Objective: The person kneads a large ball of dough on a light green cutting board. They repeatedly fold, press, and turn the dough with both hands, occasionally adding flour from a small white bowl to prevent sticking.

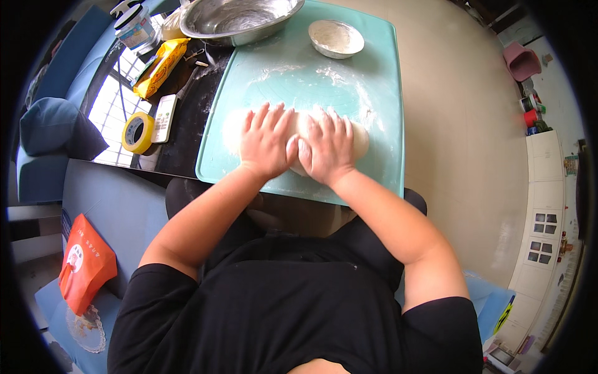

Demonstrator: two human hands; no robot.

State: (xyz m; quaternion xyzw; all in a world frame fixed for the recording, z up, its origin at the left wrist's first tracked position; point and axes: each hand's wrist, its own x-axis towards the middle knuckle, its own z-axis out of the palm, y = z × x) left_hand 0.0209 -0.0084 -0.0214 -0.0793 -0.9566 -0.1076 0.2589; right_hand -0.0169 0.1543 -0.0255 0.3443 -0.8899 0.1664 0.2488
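A roll of pale dough [359, 142] lies crosswise on a turquoise board [261, 93] that is dusted with flour. My left hand [268, 140] rests flat on the left part of the dough with its fingers spread. Beside it, my right hand [327, 144] presses on the right part, fingers stretched out and floury. The two thumbs meet in the middle. Both palms hide much of the dough, whose ends show on either side.
Beyond the dough stand a small bowl of flour [336, 54] and a large metal basin [240, 32]. On the black tabletop [180, 149] at left are a yellow tape roll [137, 133], a white remote [164, 118], a yellow packet [161, 67] and a tub [135, 30].
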